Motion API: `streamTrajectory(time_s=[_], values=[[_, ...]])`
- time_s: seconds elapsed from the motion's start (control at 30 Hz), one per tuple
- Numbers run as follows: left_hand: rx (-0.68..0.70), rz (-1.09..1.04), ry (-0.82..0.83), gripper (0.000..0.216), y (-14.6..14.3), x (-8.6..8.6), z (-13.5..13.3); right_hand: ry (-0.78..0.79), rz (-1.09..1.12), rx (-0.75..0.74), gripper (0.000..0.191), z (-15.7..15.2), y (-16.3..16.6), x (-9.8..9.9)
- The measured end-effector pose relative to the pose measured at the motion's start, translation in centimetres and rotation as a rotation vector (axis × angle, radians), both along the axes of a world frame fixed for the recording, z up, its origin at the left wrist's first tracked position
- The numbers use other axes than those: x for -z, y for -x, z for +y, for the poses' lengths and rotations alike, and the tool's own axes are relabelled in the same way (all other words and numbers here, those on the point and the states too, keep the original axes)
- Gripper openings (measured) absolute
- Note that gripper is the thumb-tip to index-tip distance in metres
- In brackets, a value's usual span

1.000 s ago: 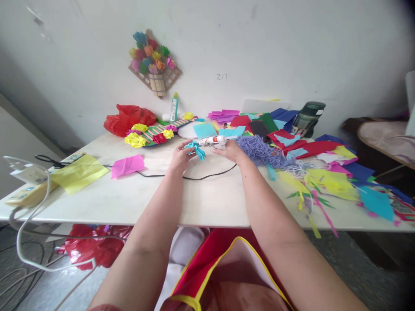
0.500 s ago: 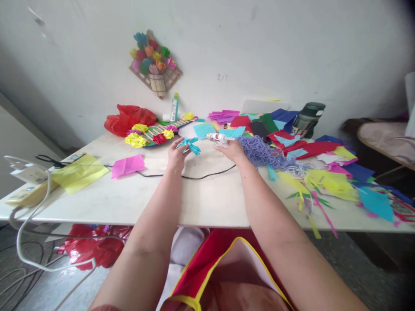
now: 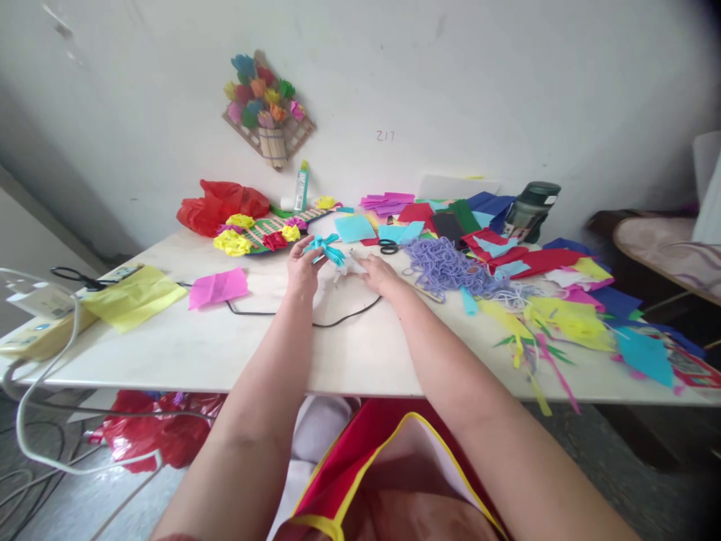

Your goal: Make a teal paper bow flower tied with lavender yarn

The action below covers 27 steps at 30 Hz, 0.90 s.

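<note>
My left hand [image 3: 303, 269] is closed on a small teal paper flower [image 3: 325, 249], held just above the white table [image 3: 349, 353]. Right beside it, my right hand [image 3: 376, 275] grips a white glue gun [image 3: 345, 268] low against the tabletop, its nozzle pointing toward the flower. The gun's black cord [image 3: 315, 321] curves across the table toward the left. Motion blurs the gun's shape.
Scissors [image 3: 387, 246], purple yarn [image 3: 444, 267] and heaps of coloured paper [image 3: 563, 315] lie to the right, near a dark green bottle [image 3: 529, 210]. Pink paper [image 3: 218, 288], yellow paper [image 3: 135, 294], a flower craft [image 3: 253, 234], a red bag [image 3: 219, 203] and a glue bottle [image 3: 303, 186] lie left and behind.
My right hand has brought the glue gun down and left, from near the yarn to the tabletop beside the flower. The left hand keeps the teal flower, shifted slightly back.
</note>
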<state>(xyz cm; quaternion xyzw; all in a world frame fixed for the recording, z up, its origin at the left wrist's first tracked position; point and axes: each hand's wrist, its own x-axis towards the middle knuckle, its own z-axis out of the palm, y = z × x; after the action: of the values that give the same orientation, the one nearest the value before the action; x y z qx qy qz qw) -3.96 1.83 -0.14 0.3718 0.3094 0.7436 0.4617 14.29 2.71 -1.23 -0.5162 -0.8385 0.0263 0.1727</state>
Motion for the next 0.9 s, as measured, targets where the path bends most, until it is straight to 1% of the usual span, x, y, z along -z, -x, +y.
streamTrajectory(time_s=[0.1,0.17,0.23,0.3,0.33,0.4,0.47,0.53,0.6,0.67,0.77,0.83,0.9], values=[[0.046,0.019,0.008,0.042,-0.3,0.1,0.0,-0.043,-0.01,-0.022,0.045,0.0,0.2,0.0],[0.066,0.02,0.022,0.042,-0.5,0.2,0.0,-0.069,0.011,0.009,0.039,-0.1,-0.2,-0.4],[0.087,0.032,0.029,0.042,-0.5,0.2,0.0,-0.095,0.034,0.101,0.038,-0.3,-0.9,-1.0],[0.11,0.05,0.027,0.042,-0.5,0.3,0.0,-0.1,0.03,0.233,0.037,-0.6,-1.7,-1.8],[0.123,0.054,0.026,0.042,-0.5,0.4,0.1,-0.082,0.006,0.293,0.036,-0.8,-2.0,-2.2],[0.148,0.05,0.027,0.042,-0.5,0.4,0.1,0.029,-0.053,0.402,0.035,-1.1,-2.6,-2.8],[0.169,0.044,0.025,0.042,-0.6,0.5,0.1,0.143,-0.086,0.471,0.041,-1.3,-2.9,-3.2],[0.187,0.041,0.028,0.042,-0.6,0.4,0.0,0.2,-0.091,0.497,0.05,-1.4,-3.0,-3.3],[0.204,0.038,0.041,0.042,-0.7,0.3,-0.1,0.212,-0.084,0.5,0.053,-1.3,-3.0,-3.3],[0.22,0.042,0.057,0.042,-0.8,0.2,-0.3,0.214,-0.08,0.499,0.047,-1.2,-3.2,-3.2],[0.235,0.053,0.07,0.042,-0.9,0.2,-0.4,0.19,-0.063,0.504,0.032,-0.9,-3.6,-3.1],[0.238,0.057,0.075,0.042,-0.8,0.2,-0.4,0.138,-0.011,0.501,0.028,-0.7,-3.9,-3.1],[0.241,0.07,0.076,0.042,-0.7,0.3,-0.3,0.05,0.084,0.487,0.028,-0.6,-4.2,-3.0]])
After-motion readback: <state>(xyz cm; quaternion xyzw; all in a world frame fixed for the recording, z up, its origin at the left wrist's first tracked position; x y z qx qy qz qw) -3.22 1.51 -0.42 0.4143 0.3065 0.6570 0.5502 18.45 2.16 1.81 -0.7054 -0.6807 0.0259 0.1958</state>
